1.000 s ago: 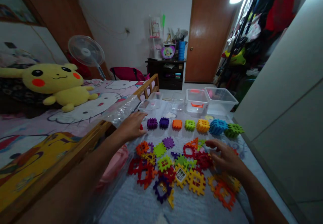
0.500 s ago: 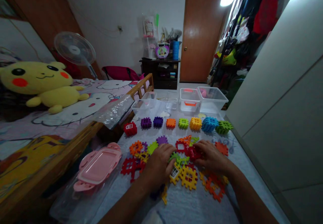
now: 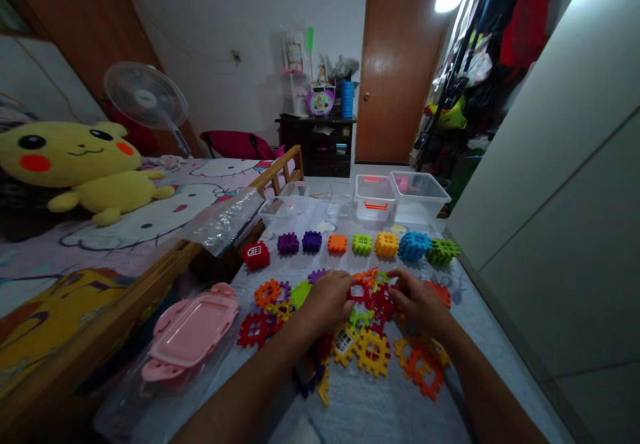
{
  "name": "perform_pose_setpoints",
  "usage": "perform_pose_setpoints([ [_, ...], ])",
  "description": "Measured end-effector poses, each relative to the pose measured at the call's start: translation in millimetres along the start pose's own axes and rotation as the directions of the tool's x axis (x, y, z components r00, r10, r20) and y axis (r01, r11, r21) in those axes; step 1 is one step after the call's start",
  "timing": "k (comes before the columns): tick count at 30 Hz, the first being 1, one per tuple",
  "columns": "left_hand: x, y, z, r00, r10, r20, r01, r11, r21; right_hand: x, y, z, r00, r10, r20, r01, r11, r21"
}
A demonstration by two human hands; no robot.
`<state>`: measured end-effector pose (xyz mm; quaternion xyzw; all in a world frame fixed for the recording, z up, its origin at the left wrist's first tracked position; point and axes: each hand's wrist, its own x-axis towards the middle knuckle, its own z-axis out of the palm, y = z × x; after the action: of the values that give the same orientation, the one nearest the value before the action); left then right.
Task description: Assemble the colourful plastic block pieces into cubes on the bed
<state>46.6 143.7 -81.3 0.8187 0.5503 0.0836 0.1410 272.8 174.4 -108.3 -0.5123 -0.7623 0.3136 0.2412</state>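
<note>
The left hand (image 3: 327, 303) and the right hand (image 3: 420, 301) are both down on a big, messy pile of flat plastic building pieces (image 3: 373, 353). The pile lies on a pale blue cloth (image 3: 380, 414). The 2 hands are close together, with their fingers bent down and open a little. The left fingers (image 3: 345, 302) are at the edge of some red pieces (image 3: 383, 302), and the right fingers (image 3: 395, 283) are on top of those red pieces. I cannot tell if either hand is really holding a piece. The pile has red, yellow, orange, green and purple pieces, and 1 white piece with a little window (image 3: 344, 342) sits near the left wrist. Just past the pile is a neat row of 8 cubes made from the same kind of pieces. The red cube (image 3: 257, 255) is at the left end and the green cube (image 3: 443, 252) is at the right end. Behind the row are 2 clear plastic boxes (image 3: 417, 197). To the left of the pile, a pink lid (image 3: 190, 331) lies on a clear bag. Past the wooden bed rail (image 3: 275, 177) sits a big yellow Pikachu toy (image 3: 70, 157) on the bed.
</note>
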Motion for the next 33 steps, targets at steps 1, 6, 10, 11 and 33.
perform_pose_setpoints([
  [1,5.5,1.1,0.0,1.000,-0.003,0.022,0.003,1.000,0.018,0.4,1.7,2.2,1.000,0.005,0.006,-0.005,1.000,0.006],
  [6,23.0,7.3,2.9,0.997,-0.048,0.055,0.044,0.996,0.079,1.3,6.9,8.7,0.998,-0.060,-0.010,0.059,0.996,-0.066],
  [10,25.4,11.4,3.2,0.996,-0.074,0.057,0.068,0.993,0.096,-2.5,7.7,7.8,0.991,-0.134,0.010,0.134,0.979,-0.155],
  [11,25.0,11.4,2.8,0.995,-0.082,0.056,0.077,0.993,0.091,-3.6,7.3,7.2,0.990,-0.135,0.040,0.139,0.976,-0.165],
  [33,17.2,-8.6,-5.9,0.996,0.015,0.085,0.043,0.768,-0.638,-3.3,-23.0,28.8,0.920,-0.368,-0.132,0.374,0.927,0.028],
])
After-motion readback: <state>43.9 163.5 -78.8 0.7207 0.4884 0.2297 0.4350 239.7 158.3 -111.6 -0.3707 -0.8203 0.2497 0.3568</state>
